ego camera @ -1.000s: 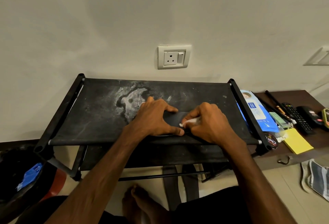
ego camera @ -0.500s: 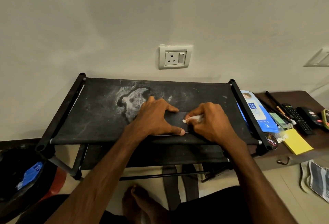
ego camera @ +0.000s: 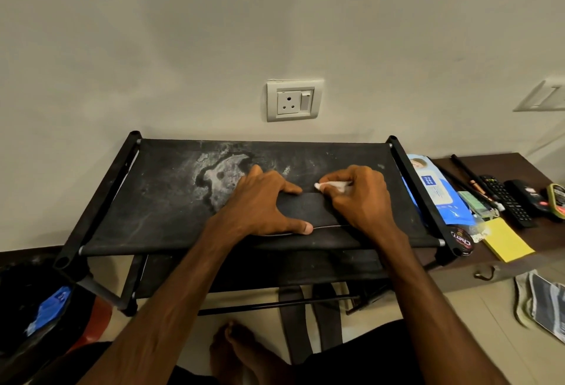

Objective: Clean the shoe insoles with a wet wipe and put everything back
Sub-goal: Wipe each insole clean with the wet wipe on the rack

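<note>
Insole [ego camera: 308,210], dark, lies flat on the top fabric shelf of a black shoe rack [ego camera: 171,201]. My left hand [ego camera: 263,204] presses on it with fingers spread. My right hand [ego camera: 360,198] curls round a bunched white wet wipe [ego camera: 331,184] at the insole's far edge.

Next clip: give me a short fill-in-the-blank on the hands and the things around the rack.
1. The right hand pinches a ____ wet wipe.
2. The left hand presses the dark insole flat on the ____ tier of the shoe rack.
3. The blue wipes pack lies on the ____ side of the rack.
Missing words: white; top; right.
</note>
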`<state>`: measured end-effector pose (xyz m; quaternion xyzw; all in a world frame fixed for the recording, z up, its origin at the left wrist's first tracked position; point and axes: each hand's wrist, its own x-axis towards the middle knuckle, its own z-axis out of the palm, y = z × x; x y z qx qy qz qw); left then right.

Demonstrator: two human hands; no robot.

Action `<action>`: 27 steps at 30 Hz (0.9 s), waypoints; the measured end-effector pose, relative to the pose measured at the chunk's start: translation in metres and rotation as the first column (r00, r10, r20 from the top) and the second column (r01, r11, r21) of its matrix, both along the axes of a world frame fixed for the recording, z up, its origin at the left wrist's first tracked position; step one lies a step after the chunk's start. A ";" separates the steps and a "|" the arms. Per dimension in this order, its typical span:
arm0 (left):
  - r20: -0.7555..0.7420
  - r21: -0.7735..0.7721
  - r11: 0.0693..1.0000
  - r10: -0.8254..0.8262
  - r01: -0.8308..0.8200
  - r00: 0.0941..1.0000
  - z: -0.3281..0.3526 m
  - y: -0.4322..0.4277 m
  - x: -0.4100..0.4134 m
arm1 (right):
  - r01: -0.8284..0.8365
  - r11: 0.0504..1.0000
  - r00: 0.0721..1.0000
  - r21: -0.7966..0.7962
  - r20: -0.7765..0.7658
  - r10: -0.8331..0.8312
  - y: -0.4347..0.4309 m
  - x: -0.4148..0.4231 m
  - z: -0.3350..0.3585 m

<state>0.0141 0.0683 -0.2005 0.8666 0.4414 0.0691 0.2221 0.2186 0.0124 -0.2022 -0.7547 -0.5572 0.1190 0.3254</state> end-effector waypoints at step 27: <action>-0.004 0.066 0.998 0.007 -0.007 1.000 -0.001 -0.004 0.012 | -0.177 0.966 0.977 -0.190 0.086 0.196 0.005 0.003 0.003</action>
